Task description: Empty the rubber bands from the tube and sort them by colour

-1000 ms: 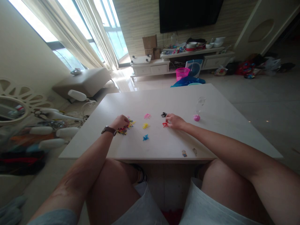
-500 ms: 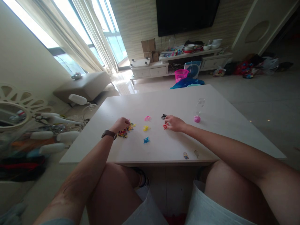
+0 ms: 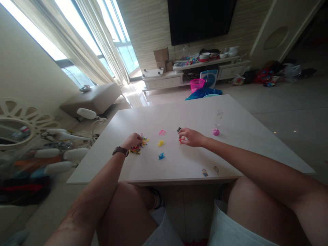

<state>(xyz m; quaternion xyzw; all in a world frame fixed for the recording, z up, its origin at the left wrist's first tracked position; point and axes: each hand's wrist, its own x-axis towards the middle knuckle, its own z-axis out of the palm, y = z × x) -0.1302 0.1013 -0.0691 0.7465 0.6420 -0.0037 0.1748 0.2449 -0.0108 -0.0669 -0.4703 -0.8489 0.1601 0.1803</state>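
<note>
On the left of the white table [image 3: 194, 164], my left hand [image 3: 133, 140], with a watch on its wrist, is at a mixed heap of small coloured band-like pieces [image 3: 135, 149]. Its fingers are pinched together, and anything between them is too small to make out. My right hand [image 3: 192, 137] is over a small group of red pieces [image 3: 181, 140], thumb and fingers apart. Black pieces [image 3: 178, 130] lie just beyond its fingertips, partly covered. Between my hands are separate little piles of pink pieces [image 3: 162, 132], yellow pieces [image 3: 160, 143] and blue pieces [image 3: 161, 156].
A pink round object [image 3: 215, 132] and a clear plastic container [image 3: 219, 114] stand on the right. Two flat stickers or cutouts, one a cartoon figure [image 3: 204, 172], lie by the near edge. Beyond the table are a pink basket [image 3: 196, 85] and a TV cabinet [image 3: 166, 82].
The view has tilted slightly, so the table appears lower. My right thumb and fingers have spread a little over the red pieces. My left hand stays at the mixed heap.
</note>
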